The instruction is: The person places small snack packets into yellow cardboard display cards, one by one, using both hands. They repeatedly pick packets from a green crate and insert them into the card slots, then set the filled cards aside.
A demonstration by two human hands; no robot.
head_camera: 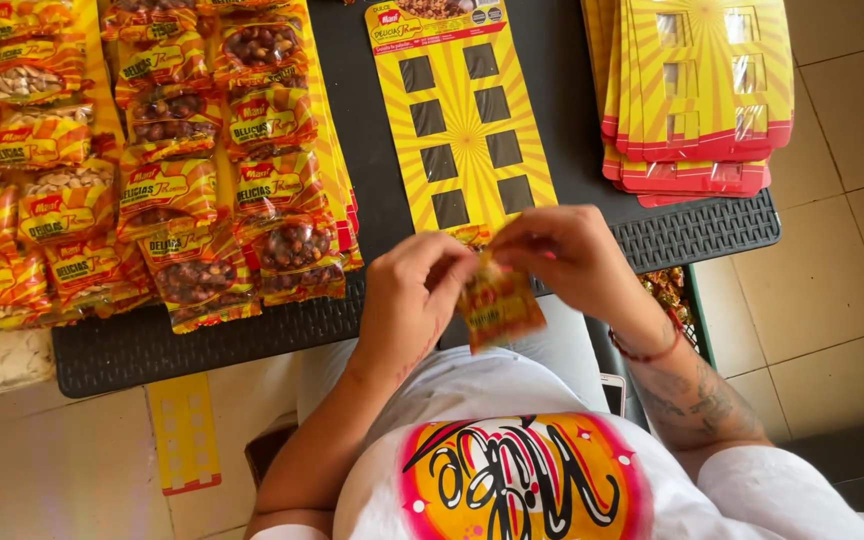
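A small yellow and red snack packet (pixel 499 305) hangs between my two hands, just in front of the table's near edge. My left hand (pixel 414 290) pinches its left top corner. My right hand (pixel 564 258) grips its upper right edge. Just beyond my hands a yellow display card (pixel 462 110) with two columns of dark rectangular slots lies flat on the black table (pixel 552 60). Part of the packet's top is hidden by my fingers.
Finished cards loaded with packets of nuts (pixel 182 160) cover the table's left part. A stack of blank yellow and red cards (pixel 697 90) sits at the back right. A crate with wrapped sweets (pixel 667 290) stands by my right arm. A yellow strip (pixel 184 432) lies on the tiled floor.
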